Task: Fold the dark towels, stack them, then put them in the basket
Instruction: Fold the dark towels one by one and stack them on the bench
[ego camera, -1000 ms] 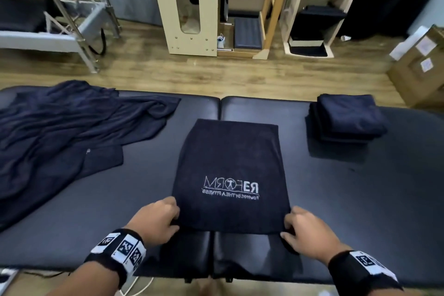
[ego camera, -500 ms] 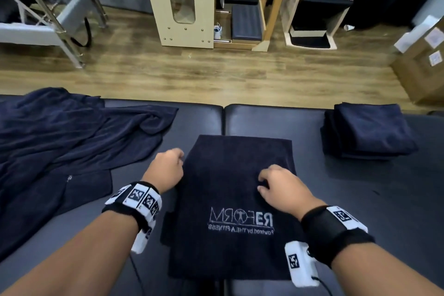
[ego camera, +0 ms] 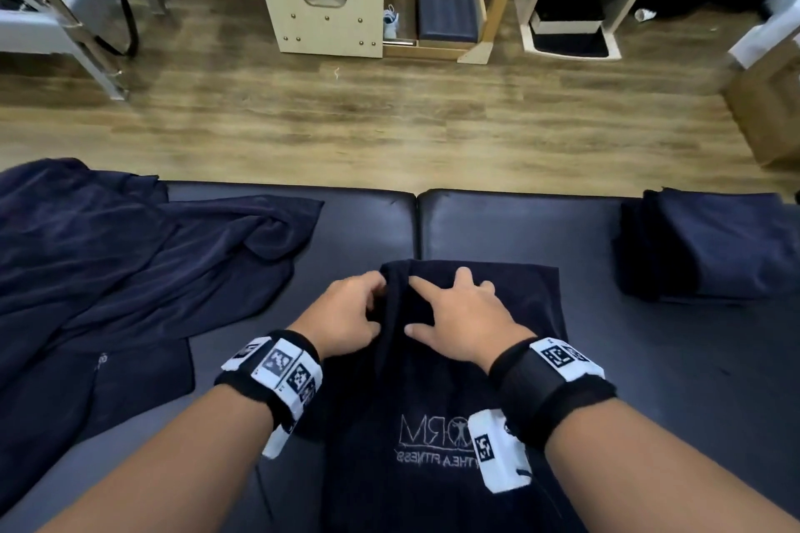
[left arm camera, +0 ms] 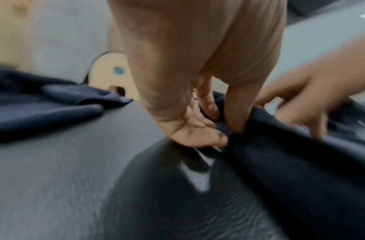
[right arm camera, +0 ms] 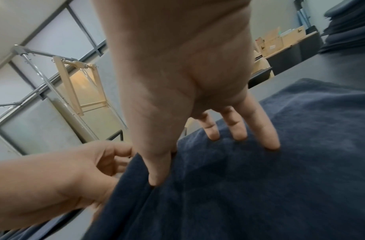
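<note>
Folded stack point(ego camera: 710, 247) done at table point(ego camera: 498, 225) right. Left hand point(ego camera: 346, 316) pinches towel point(ego camera: 498, 307) edge; right hand point(ego camera: 459, 316) flat, fingers spread. Unfolded pile point(ego camera: 130, 264) remains; basket unseen.

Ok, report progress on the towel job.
Done: a folded stack sits at the table's right. In hand: the left hand pinches the logo towel's left edge while the right hand presses it flat. Left: the unfolded pile, stacking, and the basket, which isn't in view.
</note>
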